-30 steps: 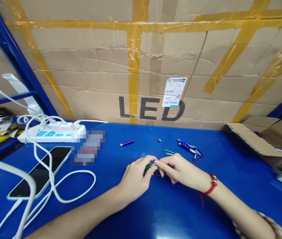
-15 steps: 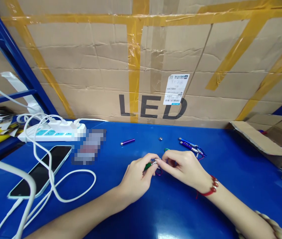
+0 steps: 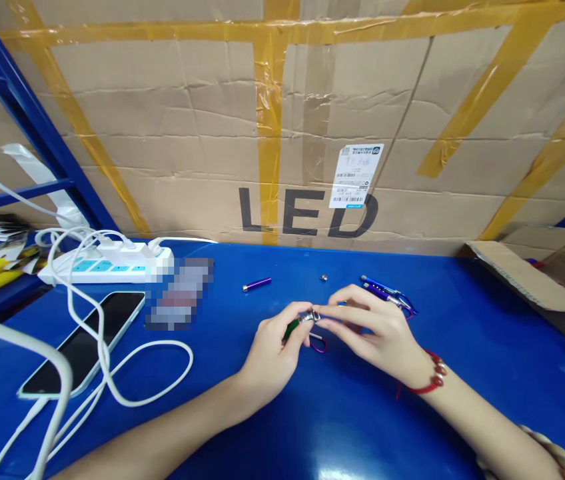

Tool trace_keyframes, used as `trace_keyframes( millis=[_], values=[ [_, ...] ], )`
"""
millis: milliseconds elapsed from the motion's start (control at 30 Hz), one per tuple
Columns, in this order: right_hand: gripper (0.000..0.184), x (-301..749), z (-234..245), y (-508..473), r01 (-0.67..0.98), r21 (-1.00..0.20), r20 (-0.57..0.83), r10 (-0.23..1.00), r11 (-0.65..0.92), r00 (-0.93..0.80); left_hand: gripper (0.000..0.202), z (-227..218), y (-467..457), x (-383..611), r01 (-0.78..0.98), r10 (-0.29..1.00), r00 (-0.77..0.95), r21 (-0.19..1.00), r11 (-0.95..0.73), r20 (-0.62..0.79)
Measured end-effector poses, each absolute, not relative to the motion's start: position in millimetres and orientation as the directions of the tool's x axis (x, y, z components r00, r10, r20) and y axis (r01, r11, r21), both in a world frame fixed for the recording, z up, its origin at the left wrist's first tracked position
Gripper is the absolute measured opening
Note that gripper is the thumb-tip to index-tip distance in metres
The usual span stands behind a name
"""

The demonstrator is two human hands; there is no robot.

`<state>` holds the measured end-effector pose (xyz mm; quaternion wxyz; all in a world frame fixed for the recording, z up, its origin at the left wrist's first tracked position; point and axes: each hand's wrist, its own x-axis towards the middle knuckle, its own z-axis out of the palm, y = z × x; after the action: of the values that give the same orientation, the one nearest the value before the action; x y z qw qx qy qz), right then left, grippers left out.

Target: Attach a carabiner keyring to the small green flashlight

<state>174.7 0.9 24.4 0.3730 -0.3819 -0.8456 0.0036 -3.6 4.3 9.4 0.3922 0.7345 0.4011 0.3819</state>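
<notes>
Near the middle of the table, my left hand is closed around a small green penlight tube, with its silver end sticking out to the right. The thumb and fingertips of my right hand pinch at that silver metal end; its other fingers are loosely bent. Below the fingertips hangs a magenta cord loop. Beyond my hands lie a purple tube with a silver end and a small metal piece. Blue and purple penlights with cords are partly behind my right hand.
A large taped cardboard box stands along the back of the blue table. To the left are a white power strip, looping white cables and a phone. An open carton sits at the right.
My right hand's fingers have straightened and spread from a tighter curl, their tips still at the silver end. My left hand keeps its hold on the green tube. The view has shifted slightly.
</notes>
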Motion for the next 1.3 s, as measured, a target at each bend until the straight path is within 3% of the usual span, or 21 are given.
trace_keyframes(
  millis=[200, 300, 633, 1300],
  values=[
    [0.015, 174, 32, 8, 0.476, -0.612, 0.514, 0.775, 0.631, -0.367, 0.024, 7, 5, -5, 0.330, 0.885, 0.399, 0.863, -0.383, 0.240],
    [0.013, 175, 33, 8, 0.458, -0.701, 0.416, 0.835, 0.547, -0.360, 0.023, 5, 5, -4, 0.352, 0.882, 0.397, 0.846, -0.401, 0.253],
    [0.021, 173, 25, 9, 0.387, -0.827, 0.276, 0.894, 0.407, -0.352, 0.017, 3, 6, -7, 0.398, 0.878, 0.428, 0.827, -0.397, 0.215],
    [0.024, 169, 26, 7, 0.328, -0.915, 0.137, 0.944, 0.237, -0.300, 0.008, -3, 6, -9, 0.403, 0.853, 0.455, 0.796, -0.452, 0.255]
  ],
)
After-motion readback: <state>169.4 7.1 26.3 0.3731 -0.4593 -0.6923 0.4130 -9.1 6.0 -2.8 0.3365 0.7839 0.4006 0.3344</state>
